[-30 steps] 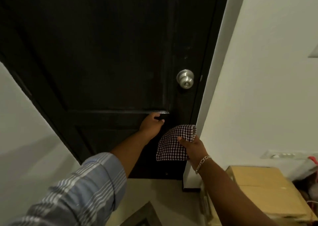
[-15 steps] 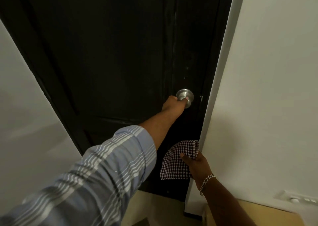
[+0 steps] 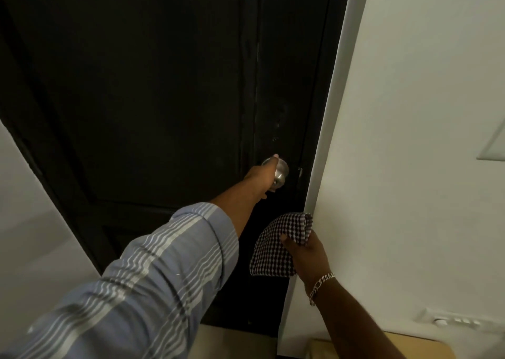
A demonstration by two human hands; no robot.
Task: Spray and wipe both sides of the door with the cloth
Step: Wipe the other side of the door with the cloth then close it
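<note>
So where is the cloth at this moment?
In the head view the checked cloth is held in the right hand, lower right of centre, below the door knob beside the white door frame.

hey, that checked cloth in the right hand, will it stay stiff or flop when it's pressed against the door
Probably floppy: the cloth hangs folded and droops below the right hand gripping it. It looks thin and light, so it should flatten against the door and may bunch up unless held spread.

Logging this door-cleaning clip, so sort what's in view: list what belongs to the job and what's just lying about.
Belongs to the job:
- dark door
- checked cloth, held in the right hand
- silver door knob, gripped by the left hand

Just lying about:
- cardboard box, bottom right
- white switch plate on the wall

No spray bottle is in view.
</note>
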